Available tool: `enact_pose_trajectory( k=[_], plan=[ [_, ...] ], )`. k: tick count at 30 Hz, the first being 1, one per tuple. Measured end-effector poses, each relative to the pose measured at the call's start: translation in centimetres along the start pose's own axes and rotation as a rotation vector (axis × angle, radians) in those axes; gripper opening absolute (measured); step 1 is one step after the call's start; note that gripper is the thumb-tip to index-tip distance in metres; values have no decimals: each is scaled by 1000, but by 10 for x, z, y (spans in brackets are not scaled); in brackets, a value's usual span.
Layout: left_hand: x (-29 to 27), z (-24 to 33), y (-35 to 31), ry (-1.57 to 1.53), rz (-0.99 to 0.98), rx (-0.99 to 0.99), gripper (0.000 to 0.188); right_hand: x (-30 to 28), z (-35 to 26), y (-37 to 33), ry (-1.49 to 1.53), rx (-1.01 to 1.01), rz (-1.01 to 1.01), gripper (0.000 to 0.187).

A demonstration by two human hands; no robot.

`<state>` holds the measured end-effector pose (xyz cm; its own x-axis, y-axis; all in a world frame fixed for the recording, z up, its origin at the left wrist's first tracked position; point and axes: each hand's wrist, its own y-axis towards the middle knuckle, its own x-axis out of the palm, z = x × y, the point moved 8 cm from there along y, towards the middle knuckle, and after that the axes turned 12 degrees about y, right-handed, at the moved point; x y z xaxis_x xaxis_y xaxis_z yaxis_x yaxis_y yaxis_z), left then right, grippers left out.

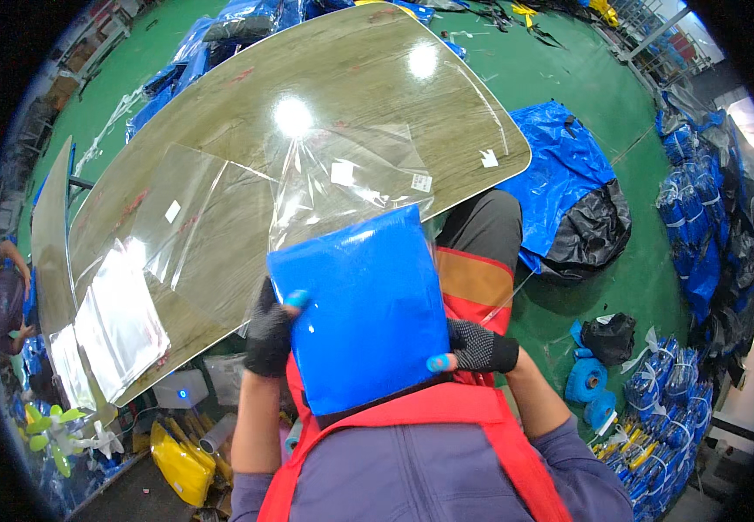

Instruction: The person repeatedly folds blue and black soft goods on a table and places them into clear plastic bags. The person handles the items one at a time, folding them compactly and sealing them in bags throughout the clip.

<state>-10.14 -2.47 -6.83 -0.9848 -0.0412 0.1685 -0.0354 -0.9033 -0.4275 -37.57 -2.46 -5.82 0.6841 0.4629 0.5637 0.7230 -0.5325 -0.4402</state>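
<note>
Left hand: The left hand (268, 337), in a black fingerless glove, is clamped on the left edge of the folded blue sheet (366, 304); the light-blue-wrapped thumb (297, 301) presses on its upper face.
Right hand: The right hand (484, 348), gloved likewise, grips the right edge near the lower corner, its wrapped thumb on the face.
Folded blue sheet: Held between the two hands, which are apart; it is roughly square, glossy, tilted, and in front of the red apron (412, 407).
Clear plastic bag: One clear plastic bag (351, 165) lies just beyond the hands on the wood-grain tabletop (211, 100), its near end meeting the sheet's far edge; whether the sheet is inside it cannot be told.
Bag stack: A stack of clear bags (122, 324) lies on the tabletop, left of the left hand.
Floor, beyond right hand: A blue-and-black cover (559, 178) lies crumpled on the green floor (590, 304).
Floor, right of right hand: Blue rolls (587, 380) lie near tied blue bundles (673, 383).
Below left hand: Yellow packets (181, 461) lie left of the left forearm; a green-bladed fan (56, 432) stands farther left.
</note>
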Motion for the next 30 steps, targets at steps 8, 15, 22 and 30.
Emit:
enact_pose_trajectory(
  k=[8, 15, 22, 30],
  plan=[
    [38, -12, -59, 113, -221, -74, 106, 13, -34, 10, -104, -175, 297, 71],
    [9, -11, -26, 26, -51, 13, 82, 13, 4, -5, 81, 52, 164, 71],
    [46, -42, -82, 210, -260, -203, 96, 6, 31, -34, -50, -60, 367, 88],
    [12, -8, -16, 306, -162, 16, 82, -4, -3, -10, -217, 8, 136, 74]
  ],
)
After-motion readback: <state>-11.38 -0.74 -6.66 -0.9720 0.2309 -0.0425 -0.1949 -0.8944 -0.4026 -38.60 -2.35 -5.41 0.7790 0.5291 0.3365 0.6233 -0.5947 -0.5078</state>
